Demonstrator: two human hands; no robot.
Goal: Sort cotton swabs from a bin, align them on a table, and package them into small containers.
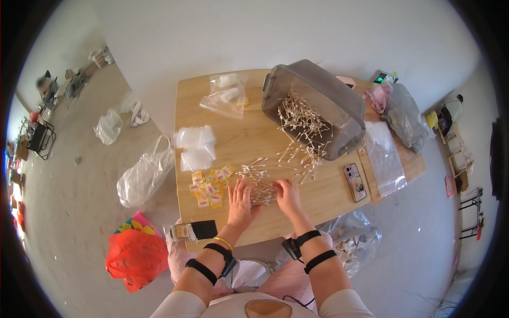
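A small heap of cotton swabs point(262, 195) lies on the table between my two hands, roughly lined up side by side. My left hand point(241, 205) rests over the heap's left side with its fingers stretched out. On the right, my right hand point(288, 197) bends its fingers in against the swab ends, its fingertips closed on them. More loose swabs point(253, 169) lie crisscross just beyond my fingers. Small yellow-and-white packets point(210, 186) are scattered beside my left hand. A grey plastic bin point(339, 114) lies tipped on its side farther back, with swabs point(302, 117) spilling from its mouth.
Clear bags point(195, 147) lie at the table's left, with another bag point(225, 95) behind. A phone point(354, 183) and long clear bags point(383, 153) are at right. A black-and-clear pouch point(195, 231) sits on the front left edge; a red bag point(137, 258) is below.
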